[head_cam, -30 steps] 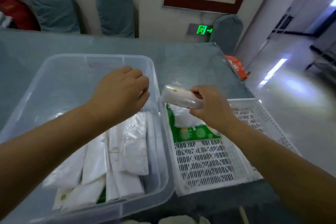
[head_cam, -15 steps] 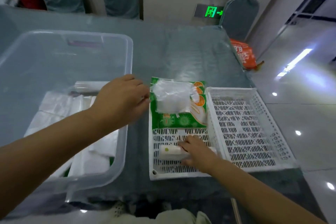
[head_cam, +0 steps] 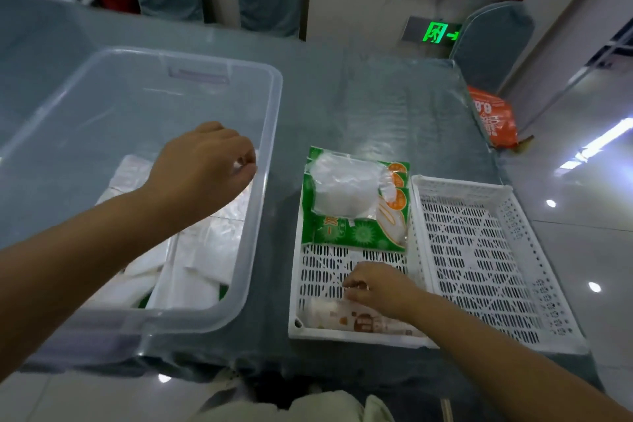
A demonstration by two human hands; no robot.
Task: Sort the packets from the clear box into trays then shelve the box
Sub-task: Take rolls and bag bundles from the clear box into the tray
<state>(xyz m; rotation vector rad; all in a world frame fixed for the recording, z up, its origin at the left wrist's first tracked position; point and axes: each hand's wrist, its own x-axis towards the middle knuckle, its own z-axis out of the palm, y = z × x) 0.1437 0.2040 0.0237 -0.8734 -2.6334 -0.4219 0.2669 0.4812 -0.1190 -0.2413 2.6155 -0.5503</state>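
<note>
Hovering over the near end of the left tray [head_cam: 298, 284], the right hand [head_cam: 375, 286] is curling its fingers [head_cam: 352, 284] loosely just above a pale roll-shaped packet [head_cam: 346, 317] that is lying along the tray's near wall; whether the fingertips are touching the packet or are already clear of it cannot be told, though they are not wrapping it. Farther up the same tray, a green-and-orange packet [head_cam: 356, 233] is lying flat with a clear bag [head_cam: 346, 188] resting on top of it. Just beside, the right tray [head_cam: 479, 250] is sitting with nothing showing in it. The left hand [head_cam: 205, 164] is hanging over the clear box [head_cam: 270, 134], fingers bunched and bent downward; they seem to be holding nothing, but their tips are hidden. Below it, white packets [head_cam: 191, 271] are lying stacked in the box's near half, so the sorting looks well short of done and shelving is waiting.

Judging the risks: the rolled packet is sitting hard against the low near wall and could roll or get nudged over it if the withdrawing wrist is dragging across it. The clear bag is perching loosely on slick film and may be sliding off when more packets are landing beside it. Reaching blind into the box, the left hand could be pinching two thin packets together and mis-sorting one. The box is standing near the bench [head_cam: 342, 96] edge, so leaning on its rim could tip it.
</note>
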